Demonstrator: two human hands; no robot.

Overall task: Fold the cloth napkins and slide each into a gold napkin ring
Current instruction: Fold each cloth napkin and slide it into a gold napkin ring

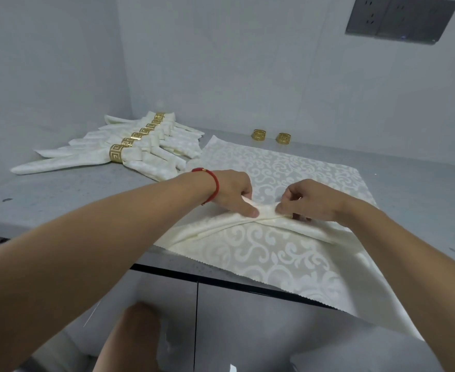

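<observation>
A cream damask napkin (282, 253) lies spread on the grey counter (68, 194), its near corner hanging over the front edge. A raised pleat runs across its middle. My left hand (231, 191), with a red cord at the wrist, pinches the pleat from the left. My right hand (312, 200) pinches the same pleat from the right, and the two hands nearly touch. Two loose gold napkin rings (259, 134) (283, 138) stand at the back of the counter.
Several folded napkins in gold rings (116, 154) lie fanned in a row at the back left. White walls close off the back and left, with a socket panel (400, 18) at the upper right. Cabinet doors (247, 318) sit below the counter edge.
</observation>
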